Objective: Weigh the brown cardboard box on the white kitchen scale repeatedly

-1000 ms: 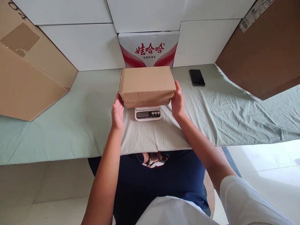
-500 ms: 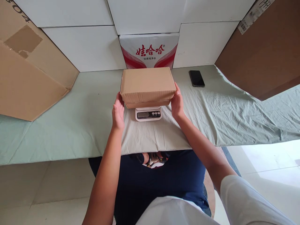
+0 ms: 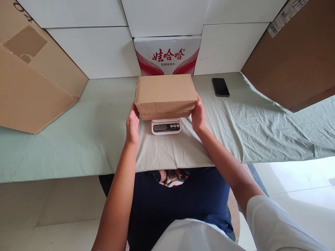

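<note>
A closed brown cardboard box (image 3: 166, 92) sits over a white digital kitchen scale (image 3: 166, 132), covering its weighing plate. Only the scale's front, with a dark panel, a small display and several buttons, sticks out toward me. My left hand (image 3: 133, 123) lies along the box's left side, and my right hand (image 3: 198, 114) presses against its right side. Between them they hold the box; most of the fingertips are hidden by it. I cannot make out a reading on the display.
A black phone (image 3: 220, 87) lies on the green tablecloth (image 3: 104, 139) to the right. Behind stands a white and red carton (image 3: 167, 55) against white panels. Large cardboard sheets or boxes flank both sides, one on the left (image 3: 39, 87) and one on the right (image 3: 293, 66).
The whole view has shifted very slightly. Both hands and the box stay in the same place over the scale.
</note>
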{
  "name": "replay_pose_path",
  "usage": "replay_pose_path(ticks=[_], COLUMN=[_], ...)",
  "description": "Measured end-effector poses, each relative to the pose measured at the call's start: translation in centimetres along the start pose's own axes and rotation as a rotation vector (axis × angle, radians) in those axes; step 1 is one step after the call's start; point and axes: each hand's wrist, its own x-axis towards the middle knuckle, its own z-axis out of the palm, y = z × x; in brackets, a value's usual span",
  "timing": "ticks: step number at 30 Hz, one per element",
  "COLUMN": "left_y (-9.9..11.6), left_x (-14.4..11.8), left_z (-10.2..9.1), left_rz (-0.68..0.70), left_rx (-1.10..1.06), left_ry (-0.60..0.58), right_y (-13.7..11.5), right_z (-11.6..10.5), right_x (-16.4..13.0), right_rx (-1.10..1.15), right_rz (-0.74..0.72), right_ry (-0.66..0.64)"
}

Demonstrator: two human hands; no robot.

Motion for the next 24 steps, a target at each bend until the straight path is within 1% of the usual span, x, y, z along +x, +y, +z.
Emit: replay_pose_path(ticks=[3, 13, 19, 24], left_y=[0.20, 0.46, 0.76, 0.71], left_x=[-0.07, 0.01, -0.10, -0.14], left_z=[0.14, 0.32, 0.44, 0.45], left_rz=[-0.004, 0.006, 0.000, -0.009], left_rx=[0.007, 0.016, 0.040, 0.032], left_ry=[0.001, -0.005, -0.018, -0.006], right_y=[0.15, 0.15, 0.00, -0.02], right_z=[0.04, 0.16, 0.19, 0.24], right_x=[0.06, -0.07, -0.12, -0.17], right_rx=[0.004, -0.006, -0.045, -0.040], right_rz=[-0.007, -0.056, -0.051, -0.064], right_ry=[0.018, 0.008, -0.001, -0.004])
